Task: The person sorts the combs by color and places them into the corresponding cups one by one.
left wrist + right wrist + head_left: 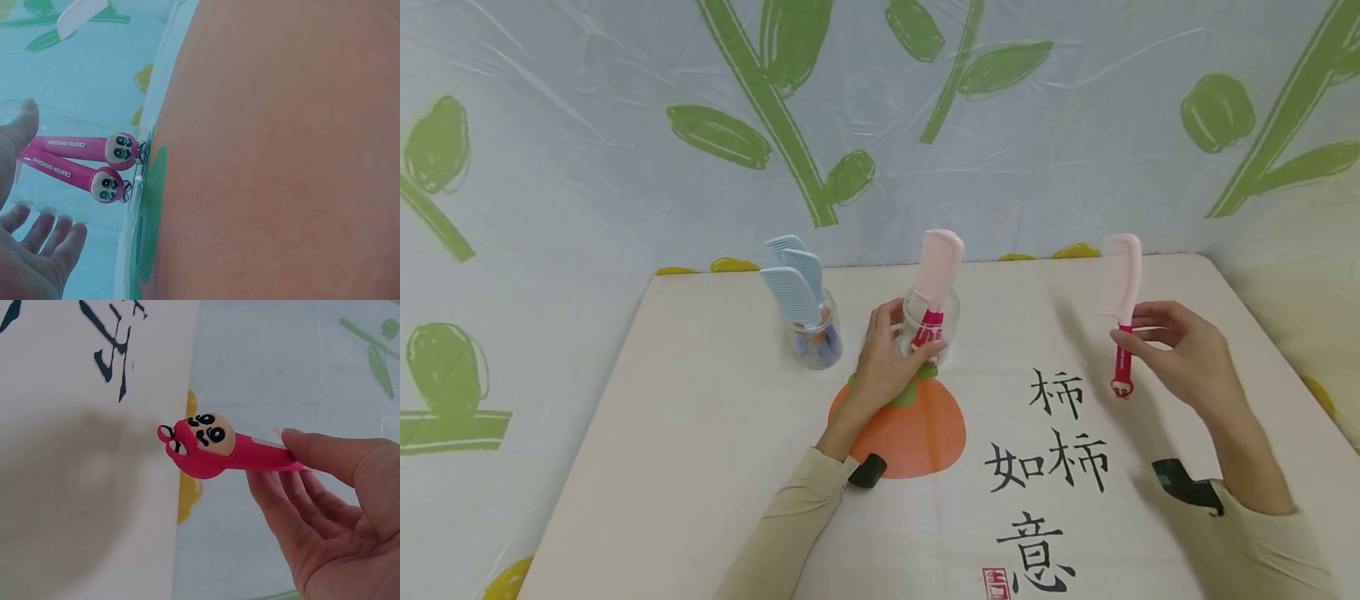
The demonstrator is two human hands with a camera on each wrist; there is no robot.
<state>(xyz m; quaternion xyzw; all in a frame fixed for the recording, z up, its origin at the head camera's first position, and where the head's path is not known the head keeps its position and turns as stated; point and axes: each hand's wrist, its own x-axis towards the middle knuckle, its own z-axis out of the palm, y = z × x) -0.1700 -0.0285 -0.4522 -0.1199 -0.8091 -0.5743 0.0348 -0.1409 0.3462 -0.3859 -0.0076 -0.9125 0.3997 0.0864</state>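
My right hand [1187, 354] pinches a pink comb [1123, 292] by its dark pink handle [262, 453], holding it upright above the right side of the table. The handle ends in a cartoon head [212, 437]. Around a clear jar [951, 333] at the middle back, my left hand [887, 358] curls its fingers and thumb. Pink combs [940, 267] lean in that jar, teeth ends up; two of their handles [69, 149] show through the wall in the left wrist view. Left of it, a second clear jar [820, 354] holds several light blue combs [793, 292].
The table [685, 467] bears a printed orange persimmon [917, 433] and black brush characters [1045, 467]. Behind its far edge hangs a pale sheet [625, 167] with green leaves. A dark band [1187, 487] sits at the right wrist.
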